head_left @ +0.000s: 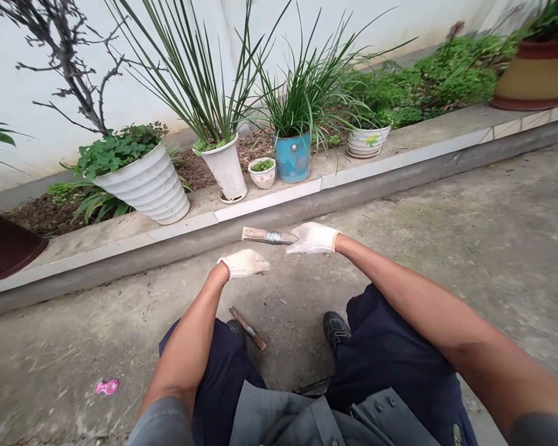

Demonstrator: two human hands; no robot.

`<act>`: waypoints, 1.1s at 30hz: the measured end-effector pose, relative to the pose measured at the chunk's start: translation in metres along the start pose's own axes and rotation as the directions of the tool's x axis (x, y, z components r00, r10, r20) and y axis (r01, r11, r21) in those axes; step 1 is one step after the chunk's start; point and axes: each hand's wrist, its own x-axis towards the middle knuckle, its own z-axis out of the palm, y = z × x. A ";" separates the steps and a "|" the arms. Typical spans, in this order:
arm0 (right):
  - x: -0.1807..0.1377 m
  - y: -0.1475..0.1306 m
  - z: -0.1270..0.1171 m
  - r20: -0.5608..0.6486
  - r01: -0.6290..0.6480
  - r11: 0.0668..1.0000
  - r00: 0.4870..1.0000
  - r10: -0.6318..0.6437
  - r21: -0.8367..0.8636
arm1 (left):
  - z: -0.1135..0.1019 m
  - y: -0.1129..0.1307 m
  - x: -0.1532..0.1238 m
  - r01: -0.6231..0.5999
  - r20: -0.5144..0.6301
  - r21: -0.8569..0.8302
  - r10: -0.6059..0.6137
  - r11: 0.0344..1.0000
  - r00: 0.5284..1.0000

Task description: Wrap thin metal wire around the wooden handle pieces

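Both my hands wear white knit gloves. My right hand (314, 238) is closed around one end of a short tool with a wire-wrapped handle (267, 236), held level and pointing left. My left hand (244, 263) hovers just below and left of it, fingers curled together, with nothing visible in them. A second similar tool (247, 327) lies on the concrete ground between my knees, beside my left shoe (237, 329).
A raised kerb (270, 204) carries a ribbed white pot (149, 186), a tall white pot (227, 170), a small bowl pot (263, 174), a blue pot (292, 158) and a patterned pot (367, 141). A pink scrap (106, 387) lies at lower left.
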 end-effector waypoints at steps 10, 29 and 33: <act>-0.031 -0.012 0.000 0.482 0.065 0.915 0.834 -0.269 0.397 | 0.001 -0.023 0.012 -0.139 -0.004 0.109 0.140 0.984 0.990; 0.018 0.003 0.016 0.087 -0.146 0.945 0.980 0.178 -0.293 | 0.001 0.011 -0.010 -0.010 0.018 0.006 0.010 1.000 1.000; 0.014 0.002 0.006 0.045 -0.069 0.972 0.996 0.081 -0.223 | 0.000 0.007 -0.012 0.003 0.022 -0.012 -0.002 1.000 1.000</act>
